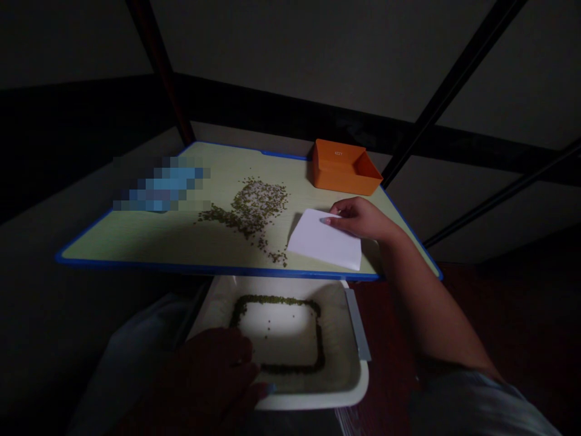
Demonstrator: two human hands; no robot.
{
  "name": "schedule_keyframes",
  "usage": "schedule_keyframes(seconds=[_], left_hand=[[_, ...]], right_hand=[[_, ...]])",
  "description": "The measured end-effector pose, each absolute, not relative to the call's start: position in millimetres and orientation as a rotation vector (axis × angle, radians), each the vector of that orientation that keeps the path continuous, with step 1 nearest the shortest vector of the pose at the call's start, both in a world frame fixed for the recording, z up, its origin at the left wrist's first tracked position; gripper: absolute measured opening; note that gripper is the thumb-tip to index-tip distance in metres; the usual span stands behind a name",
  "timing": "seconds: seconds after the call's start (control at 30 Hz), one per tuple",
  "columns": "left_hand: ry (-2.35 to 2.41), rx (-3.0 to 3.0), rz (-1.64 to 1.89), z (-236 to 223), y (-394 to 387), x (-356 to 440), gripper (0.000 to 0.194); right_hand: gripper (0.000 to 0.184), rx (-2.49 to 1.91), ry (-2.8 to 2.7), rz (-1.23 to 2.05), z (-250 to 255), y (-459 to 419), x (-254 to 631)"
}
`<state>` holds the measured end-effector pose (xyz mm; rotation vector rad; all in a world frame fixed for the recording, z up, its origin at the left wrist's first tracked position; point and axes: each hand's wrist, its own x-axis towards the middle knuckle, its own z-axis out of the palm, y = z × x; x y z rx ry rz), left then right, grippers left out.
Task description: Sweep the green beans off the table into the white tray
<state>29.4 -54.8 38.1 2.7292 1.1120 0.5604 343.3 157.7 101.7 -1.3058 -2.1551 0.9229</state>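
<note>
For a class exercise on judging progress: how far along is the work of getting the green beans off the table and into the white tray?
Done: a ring of beans already lies in the white tray below the table edge. In hand: the right hand rests on a white card beside the pile; the left hand grips the tray's near rim. Left: a scattered pile of beans remains on the table. The orange box stands apart.

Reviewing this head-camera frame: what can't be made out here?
- Pixelated patch on the table: blurred, contents unreadable.
- Left hand: in deep shadow on the white tray; grip unclear.
- Orange box: small label too tiny to read.
- Right hand on white card: fingertips underneath hidden.
</note>
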Motion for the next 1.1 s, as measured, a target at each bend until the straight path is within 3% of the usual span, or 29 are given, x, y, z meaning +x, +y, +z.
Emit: schedule_keyframes(seconds=[0.3,0.57,0.67,0.77,0.97,1.1], left_hand=[[1.111,2.722,0.452,34.2,-57.5,23.4,0.024],[1.116,2.737,0.502,35.8,-54.3,30.7,0.034],[1.117,2.745,0.528,37.6,-53.9,29.6,0.037],[1.099,2.725,0.457,35.0,-54.2,27.4,0.029],[1.184,2.745,0.678,23.2,-57.9,32.4,0.052],[1.143,2.738,0.635,33.0,-57.0,33.4,0.049]], right_hand=[[0.034,-1.365,-2.149,0.797,101.0,159.7,338.9],[0.053,-1.283,-2.049,0.801,94.1,164.6,321.9],[0.053,-1.212,-2.018,0.834,91.9,167.2,319.6],[0.049,-1.160,-2.021,0.857,91.2,168.2,319.8],[0.047,-1.123,-2.035,0.897,89.9,169.2,321.9],[0.041,-1.125,-2.050,0.907,90.8,169.3,325.1]])
